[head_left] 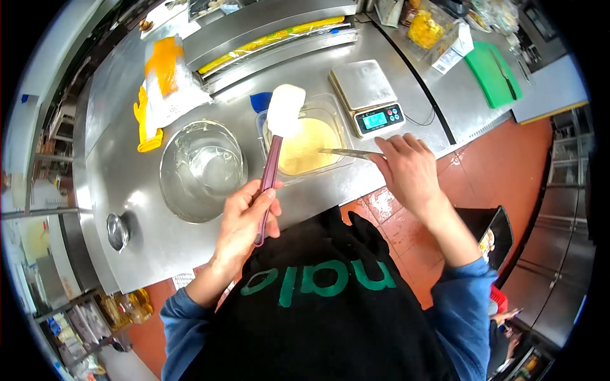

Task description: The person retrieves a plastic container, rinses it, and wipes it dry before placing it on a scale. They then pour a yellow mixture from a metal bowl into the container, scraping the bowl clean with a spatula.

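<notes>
My left hand (244, 219) is closed around the purple handle of a rubber spatula (273, 168). Its white head (286, 105) is raised over the far left part of a clear plastic container (342, 117). Inside that container lies a smooth pale yellow mixture (308, 149). From the right, my right hand (406, 168) grips a slim metal utensil (349, 153), whose tip overlaps the mixture in this view. A metal mixing bowl (202, 171) with pale smears inside stands left of the container. Just behind my right hand is a digital scale (368, 95) with a lit display.
A small metal bowl (117, 232) sits near the table's left end. Further back are a plastic bag with orange contents (166, 76), a yellow glove (143, 120) and a film roll box (273, 43). On the right, a knife (502, 73) rests on a green cutting board (489, 63).
</notes>
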Tool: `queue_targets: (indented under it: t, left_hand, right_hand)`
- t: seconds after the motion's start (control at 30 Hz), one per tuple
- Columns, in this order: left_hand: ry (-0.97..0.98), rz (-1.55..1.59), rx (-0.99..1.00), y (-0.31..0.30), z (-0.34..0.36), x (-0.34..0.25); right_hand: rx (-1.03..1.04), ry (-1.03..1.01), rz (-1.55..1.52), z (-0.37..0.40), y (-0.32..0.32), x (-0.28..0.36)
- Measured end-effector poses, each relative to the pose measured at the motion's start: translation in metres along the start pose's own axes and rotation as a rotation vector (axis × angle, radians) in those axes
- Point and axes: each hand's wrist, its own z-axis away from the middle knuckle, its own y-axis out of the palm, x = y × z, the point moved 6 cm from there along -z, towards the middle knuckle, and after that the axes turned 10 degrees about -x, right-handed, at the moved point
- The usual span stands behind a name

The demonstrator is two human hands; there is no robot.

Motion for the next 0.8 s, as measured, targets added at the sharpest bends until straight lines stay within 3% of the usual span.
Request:
queue_targets:
  t: [0.03, 0.1, 0.13, 0.2, 0.27, 0.3, 0.43, 0.47, 0.53, 0.67, 0.77, 0.8]
  left_hand:
    - [-0.034, -0.03, 0.007, -0.002, 0.0, 0.001]
    - [-0.152, -0.078, -0.023, 0.001, 0.005, 0.001]
    - [-0.159, -0.076, -0.037, 0.002, 0.007, 0.001]
    - [-0.172, -0.145, -0.03, 0.002, 0.011, 0.001]
    - [-0.17, -0.144, -0.043, -0.003, 0.011, 0.006]
    - [-0.184, -0.162, -0.05, -0.006, 0.011, 0.009]
    - [-0.191, -0.21, -0.087, -0.014, 0.01, 0.008]
    - [-0.187, -0.203, -0.088, -0.016, 0.008, 0.008]
    - [-0.157, -0.235, -0.09, -0.019, 0.005, 0.007]
    - [-0.145, -0.275, -0.066, -0.024, -0.001, 0.001]
    - [-0.17, -0.318, 0.012, -0.018, -0.01, 0.003]
    - [-0.176, -0.32, 0.036, -0.016, -0.011, 0.004]
  right_hand:
    - [0.006, -0.013, -0.016, -0.012, 0.004, -0.005]
    - [0.611, 0.007, -0.025, -0.023, 0.044, -0.007]
    - [0.617, -0.005, -0.035, -0.035, 0.054, -0.01]
    - [1.072, 0.001, -0.193, -0.038, 0.089, -0.01]
    - [1.153, 0.114, -0.168, -0.057, 0.101, -0.011]
    - [0.921, -0.24, 0.038, -0.072, 0.103, -0.004]
    - [0.763, -0.368, 0.137, -0.081, 0.072, 0.015]
    - [0.761, -0.373, 0.144, -0.077, 0.064, 0.012]
    - [0.668, -0.192, -0.04, -0.075, 0.041, 0.002]
    - [0.674, -0.153, 0.07, -0.056, 0.036, -0.005]
    - [0.466, -0.33, 0.157, -0.041, 0.048, 0.006]
    - [0.469, -0.306, 0.153, -0.037, 0.048, 0.006]
